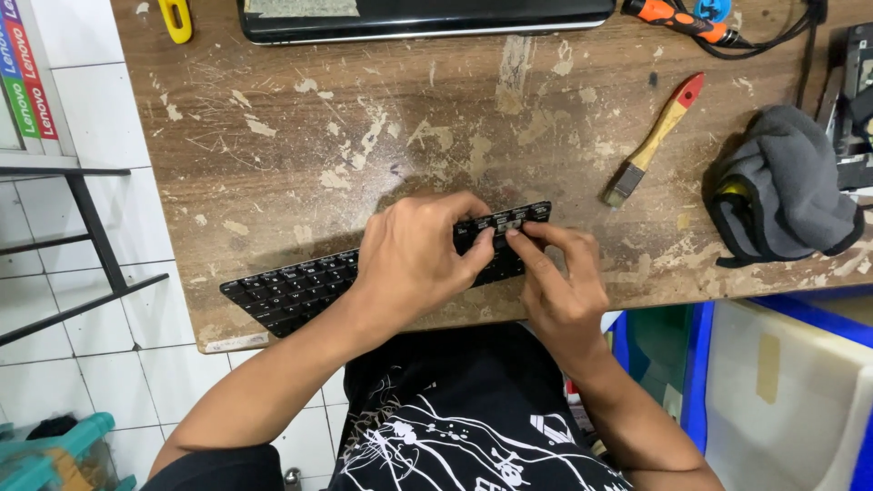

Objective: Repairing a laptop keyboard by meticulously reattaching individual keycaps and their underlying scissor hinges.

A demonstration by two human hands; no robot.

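The black keyboard (300, 286) lies flat under both hands, long axis running from lower left up to the right. The left hand (414, 259) rests curled on its middle. The right hand (559, 286) pinches a key at the right end; fingertips (512, 234) meet there.

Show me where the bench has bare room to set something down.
The widest free patch of the wooden bench lies between the closed laptop and the black keyboard. The right end is crowded: paintbrush, grey cloth, cables. Both hands, left hand and right hand, cover the keyboard.
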